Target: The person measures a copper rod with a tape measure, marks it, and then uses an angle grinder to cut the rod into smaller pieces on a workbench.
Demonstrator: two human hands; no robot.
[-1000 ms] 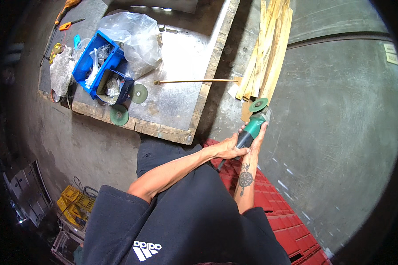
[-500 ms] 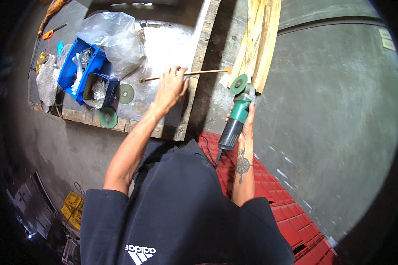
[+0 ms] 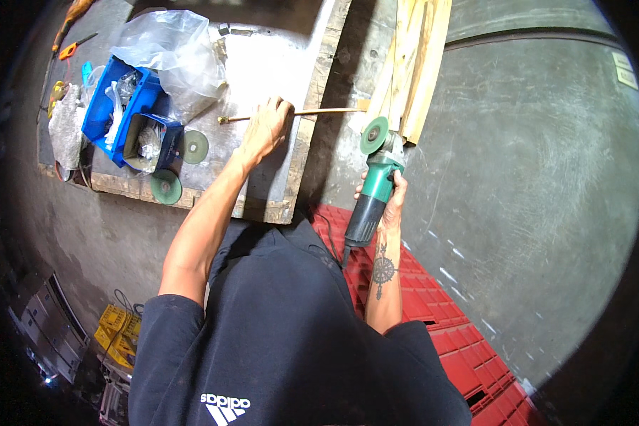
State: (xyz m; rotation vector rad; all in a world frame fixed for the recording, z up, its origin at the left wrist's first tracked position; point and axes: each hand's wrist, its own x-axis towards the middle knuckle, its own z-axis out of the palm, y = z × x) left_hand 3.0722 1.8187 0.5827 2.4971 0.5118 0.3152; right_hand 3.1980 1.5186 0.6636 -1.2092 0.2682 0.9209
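While pinning the thin brass rod [image 3: 291, 113] to the board [image 3: 277, 64], left hand [image 3: 266, 128] clamped over it, right hand [image 3: 390, 195] wrapped round green angle grinder [image 3: 373, 181], disc just beside the wood strips [image 3: 412, 64].

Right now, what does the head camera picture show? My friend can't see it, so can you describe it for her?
A person's left hand grips a thin brass-coloured rod lying across a worn workbench, while the right hand holds a green angle grinder beside leaning wooden planks. Blue bins and green discs sit to the left.
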